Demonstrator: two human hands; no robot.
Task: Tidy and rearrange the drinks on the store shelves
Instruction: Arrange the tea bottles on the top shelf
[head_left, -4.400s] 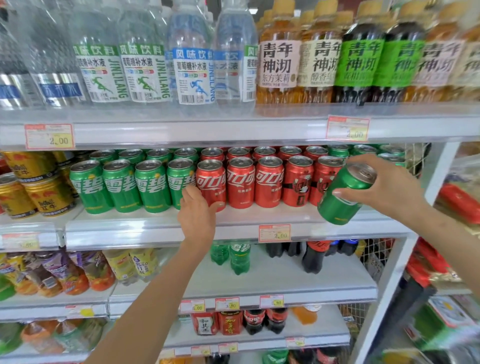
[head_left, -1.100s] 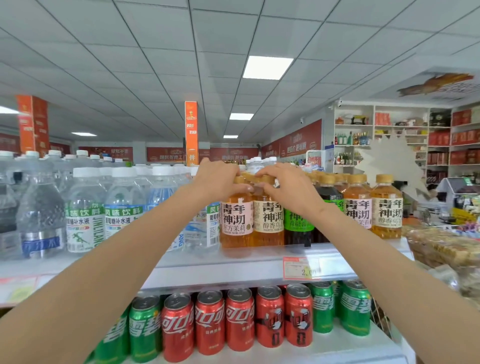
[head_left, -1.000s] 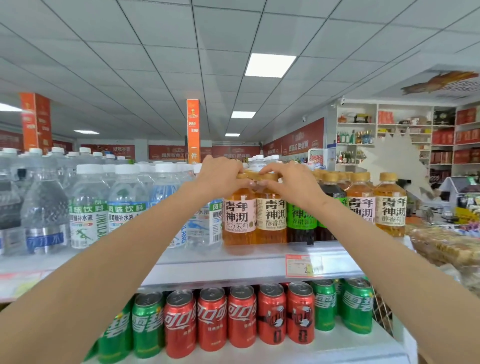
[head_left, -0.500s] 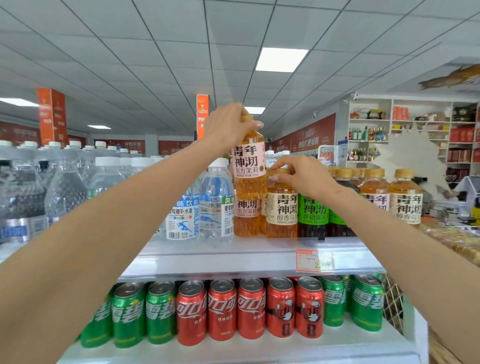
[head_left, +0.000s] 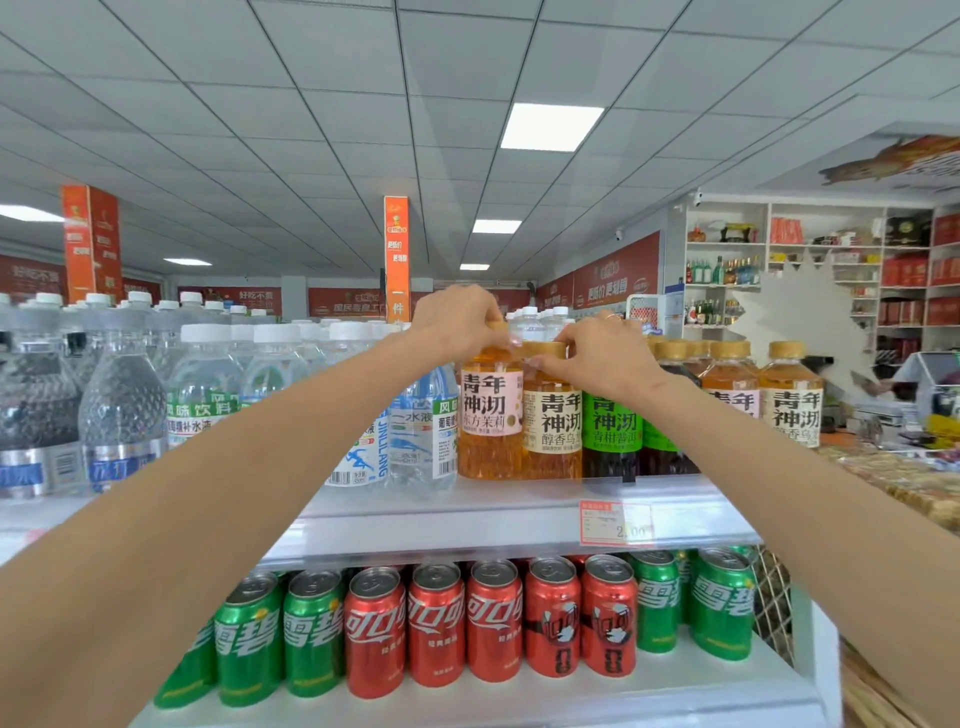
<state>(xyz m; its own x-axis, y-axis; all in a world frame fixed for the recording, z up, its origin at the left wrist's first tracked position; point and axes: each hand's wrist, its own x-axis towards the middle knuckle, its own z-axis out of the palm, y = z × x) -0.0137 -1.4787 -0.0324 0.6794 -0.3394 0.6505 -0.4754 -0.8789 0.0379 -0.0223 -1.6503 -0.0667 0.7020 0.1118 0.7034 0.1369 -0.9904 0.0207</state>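
Left grip (head_left: 462, 322) on pink-label bottle (head_left: 491, 415), upright

1. A white tiled ceiling (head_left: 322, 104) covers the shop, with square light panels (head_left: 551, 126) set into it
2. Orange hanging banners (head_left: 397, 257) come down from the ceiling
3. Red signs with white writing (head_left: 615, 278) run along the far walls
4. White wall shelves (head_left: 810, 260) at the right hold bottles and red boxes
5. A white star-shaped cutout (head_left: 800, 317) stands in front of those shelves
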